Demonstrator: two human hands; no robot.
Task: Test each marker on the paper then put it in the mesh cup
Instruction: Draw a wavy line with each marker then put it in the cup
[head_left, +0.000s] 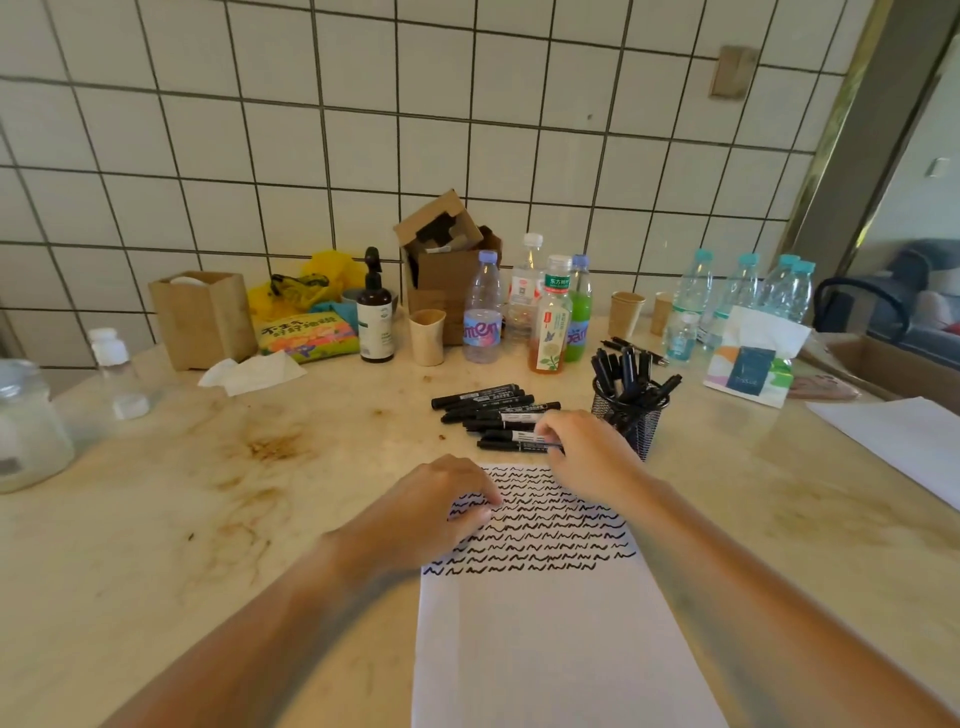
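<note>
A white paper (545, 639) lies on the table in front of me, its upper half covered with rows of black squiggles. My left hand (441, 504) rests on the paper's upper left part, fingers curled. Just beyond the paper lies a pile of several black markers (488, 408). My right hand (582, 447) reaches to the pile's near end and pinches the nearest marker (511, 444), which lies flat on the table. A black mesh cup (631, 415) stands to the right of the pile with several markers standing in it.
The marble table (208, 493) carries, along the tiled wall, several water and drink bottles (550, 317), paper cups (427, 336), a cardboard box (447, 260), a dark pump bottle (375, 317) and a tissue pack (753, 364). Another sheet (904, 441) lies far right; a glass jar (26, 426) stands far left.
</note>
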